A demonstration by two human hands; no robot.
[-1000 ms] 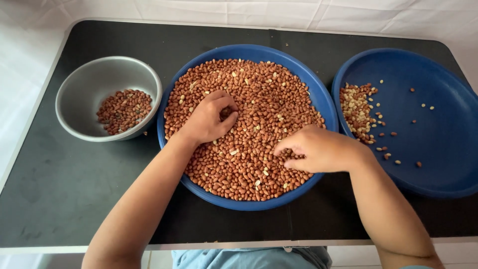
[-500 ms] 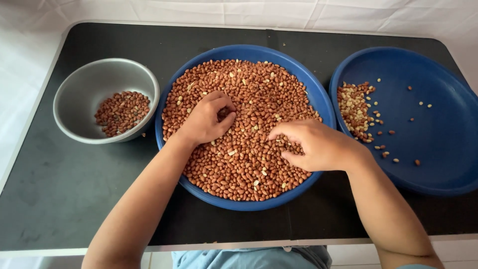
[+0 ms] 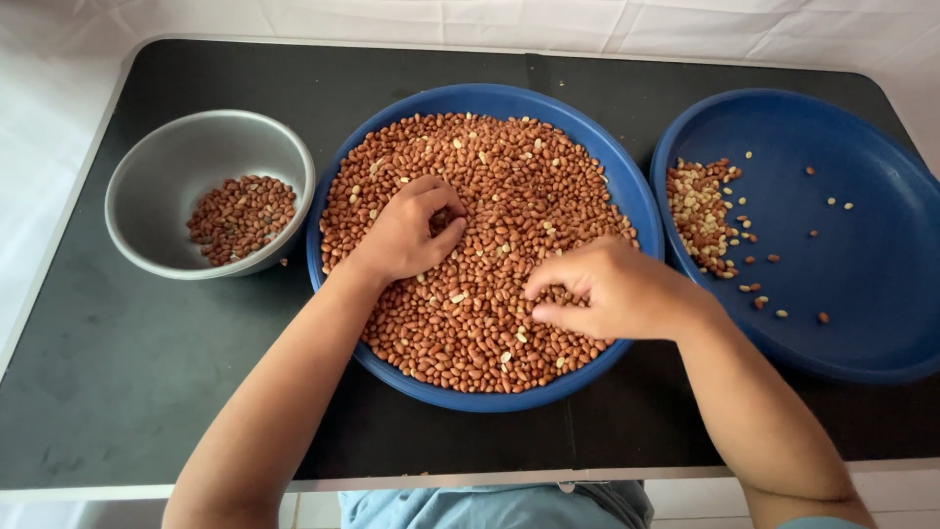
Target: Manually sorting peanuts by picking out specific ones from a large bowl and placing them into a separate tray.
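A big blue tray (image 3: 627,186) in the middle is full of red-brown peanuts (image 3: 509,186) with some pale skinless ones mixed in. My left hand (image 3: 406,230) rests on the heap at its left side, fingers curled and pinching among the nuts. Over the lower right of the heap, my right hand (image 3: 612,289) has thumb and fingertips pinched together on peanuts. What each hand holds is hidden by the fingers.
A grey bowl (image 3: 157,167) at the left holds a small pile of red-brown peanuts (image 3: 240,216). At the right a second blue tray (image 3: 862,264) carries a small heap of paler nuts (image 3: 700,216) and scattered ones. All stand on a black table (image 3: 117,362) with a white edge.
My right hand has shifted slightly up over the heap while its fingers pinch. My left hand stays in place, fingers working among the nuts.
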